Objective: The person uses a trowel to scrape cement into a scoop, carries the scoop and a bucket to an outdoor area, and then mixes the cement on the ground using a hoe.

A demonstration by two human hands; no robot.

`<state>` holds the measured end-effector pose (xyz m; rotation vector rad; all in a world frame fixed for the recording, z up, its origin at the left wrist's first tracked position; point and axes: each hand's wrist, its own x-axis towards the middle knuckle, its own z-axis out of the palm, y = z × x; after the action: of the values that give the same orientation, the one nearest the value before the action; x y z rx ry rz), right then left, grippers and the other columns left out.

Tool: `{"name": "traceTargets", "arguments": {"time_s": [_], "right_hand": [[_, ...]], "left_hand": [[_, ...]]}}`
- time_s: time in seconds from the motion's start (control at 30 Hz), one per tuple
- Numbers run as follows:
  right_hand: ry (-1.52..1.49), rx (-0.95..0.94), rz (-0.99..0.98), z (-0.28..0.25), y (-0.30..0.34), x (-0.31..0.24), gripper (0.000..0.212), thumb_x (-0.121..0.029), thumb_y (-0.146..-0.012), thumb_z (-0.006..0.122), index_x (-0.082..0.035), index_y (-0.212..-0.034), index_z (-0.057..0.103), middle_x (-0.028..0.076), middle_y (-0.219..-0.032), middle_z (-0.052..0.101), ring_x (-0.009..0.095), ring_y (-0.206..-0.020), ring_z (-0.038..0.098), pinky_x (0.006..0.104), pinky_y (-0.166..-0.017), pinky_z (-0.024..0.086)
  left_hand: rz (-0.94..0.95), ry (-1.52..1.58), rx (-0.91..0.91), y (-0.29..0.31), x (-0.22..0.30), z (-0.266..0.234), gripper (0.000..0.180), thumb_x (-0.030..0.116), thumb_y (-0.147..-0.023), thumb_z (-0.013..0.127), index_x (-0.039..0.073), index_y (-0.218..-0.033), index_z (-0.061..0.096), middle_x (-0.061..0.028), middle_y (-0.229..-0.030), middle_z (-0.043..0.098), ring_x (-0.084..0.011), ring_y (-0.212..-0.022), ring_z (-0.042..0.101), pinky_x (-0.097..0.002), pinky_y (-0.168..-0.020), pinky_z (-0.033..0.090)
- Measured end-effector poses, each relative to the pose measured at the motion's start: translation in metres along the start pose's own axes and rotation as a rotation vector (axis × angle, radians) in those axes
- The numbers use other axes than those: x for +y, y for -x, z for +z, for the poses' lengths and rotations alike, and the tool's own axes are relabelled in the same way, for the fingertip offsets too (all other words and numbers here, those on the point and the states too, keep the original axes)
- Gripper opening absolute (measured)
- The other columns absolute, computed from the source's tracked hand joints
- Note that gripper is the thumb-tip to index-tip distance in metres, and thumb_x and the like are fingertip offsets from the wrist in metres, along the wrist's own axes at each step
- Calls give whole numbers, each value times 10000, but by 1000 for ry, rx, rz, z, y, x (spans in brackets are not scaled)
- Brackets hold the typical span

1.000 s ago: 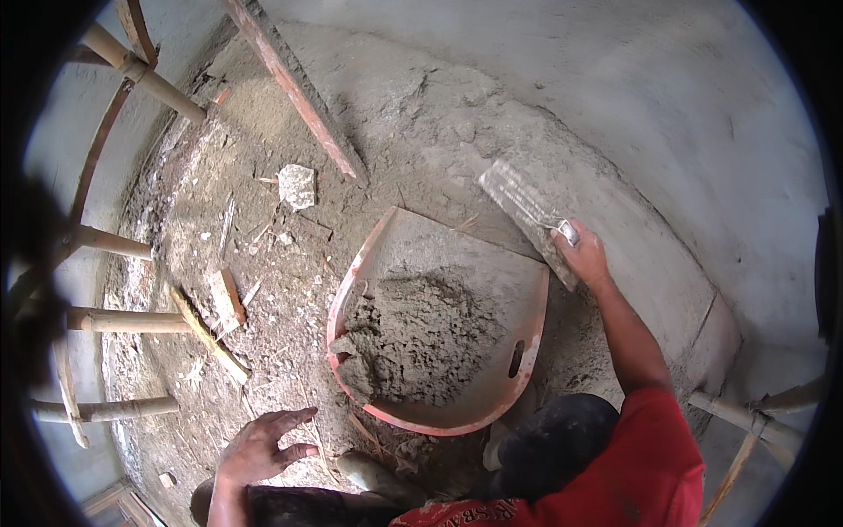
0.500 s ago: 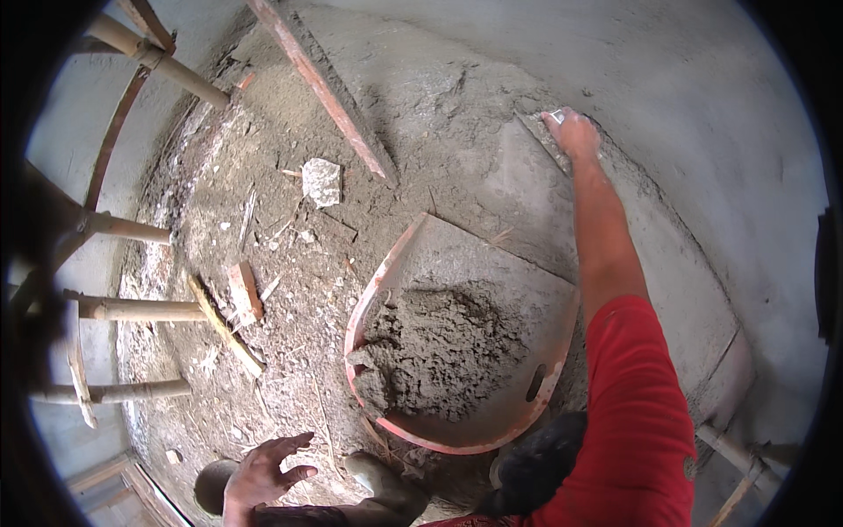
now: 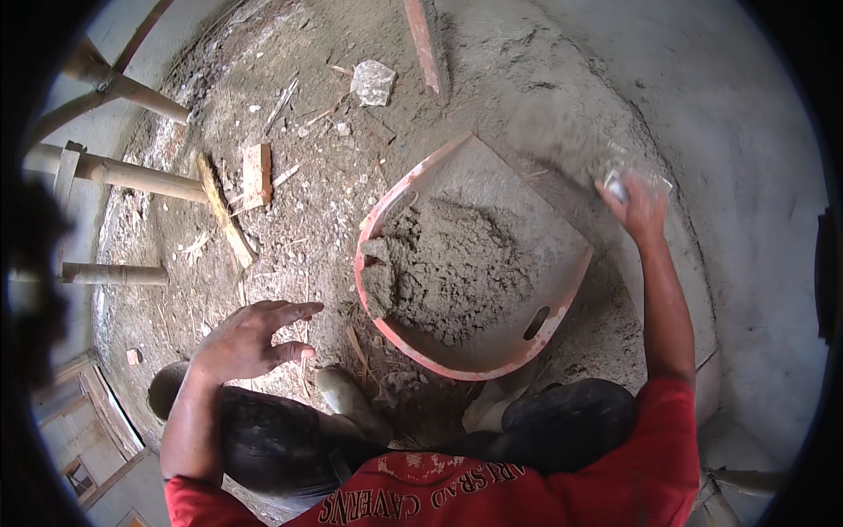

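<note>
Trowel (image 3: 617,186): we hold it in our right hand (image 3: 645,209), fingers curled round the handle, above and right of the pan (image 3: 505,180); the blade is blurred, and we cannot tell whether its edge touches the ground.
Left hand: ours (image 3: 255,344) hangs with fingers spread and thumb apart, over the littered ground (image 3: 303,237); a gap separates its fingertips from the pan's curved rim.
Pan rim: we see worn red along the left and lower curve, a straight edge facing the trowel, and a slot near the lower right.
Mortar (image 3: 457,272): it lies heaped in the pan, spilling up to the left rim, with bare pan between the heap and the straight edge.
Boots (image 3: 347,395): ours stand close below the pan, our knees bent either side, so room there is tight.
Wall side: between our right wrist and the grey wall (image 3: 760,176) we have only a narrow strip.
Left side: bamboo poles (image 3: 140,176) jut in, their ends near a split stick (image 3: 226,215) and a wooden block (image 3: 256,176); open ground runs from these to the pan.
</note>
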<state>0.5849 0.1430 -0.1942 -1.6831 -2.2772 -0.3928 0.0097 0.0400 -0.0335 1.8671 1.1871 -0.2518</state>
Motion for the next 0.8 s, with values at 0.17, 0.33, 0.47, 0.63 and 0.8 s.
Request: {"name": "traceTargets", "arguments": {"time_s": [0.17,0.33,0.47,0.63,0.8], "right_hand": [[-118,-18,-69,-22,41,-22,399,-414,-814,799,-115,-1055,687,165,-803,703,295,-660,691,408,-577,546],[-14,-237,378,-8,7,-25,529,-494,-901,657,-16,-1128,657,248,-984,703,405,-794,699,474,-727,553],[-318,-284,476,17,-34,-62,602,-498,-955,550,48,-1197,620,293,-1036,687,453,-959,672,494,-855,528],[-278,-550,621,80,-98,-100,627,-483,-987,485,46,-1320,532,317,-1132,655,449,-1088,633,501,-953,490],[-296,-475,677,181,-222,-112,583,-475,-998,457,1,-1319,558,280,-1238,633,416,-1162,612,521,-984,471]], "left_hand": [[104,-25,9,-9,-3,8,612,443,-908,674,114,-1407,540,-186,-1293,628,-382,-1180,599,-453,-1012,474],[-66,-236,154,-71,-48,61,971,648,-861,618,98,-1569,244,-189,-1612,242,-374,-1489,238,-516,-1208,241],[143,-498,240,-126,-70,93,1110,776,-806,559,82,-1586,184,-155,-1655,152,-358,-1525,133,-548,-1230,149],[337,-360,256,-167,-36,126,992,730,-827,577,136,-1569,292,-124,-1611,308,-413,-1507,177,-568,-1207,183],[266,-185,513,-171,-51,136,813,646,-782,694,107,-1377,565,-127,-1520,446,-420,-1370,416,-541,-1152,302]]}}
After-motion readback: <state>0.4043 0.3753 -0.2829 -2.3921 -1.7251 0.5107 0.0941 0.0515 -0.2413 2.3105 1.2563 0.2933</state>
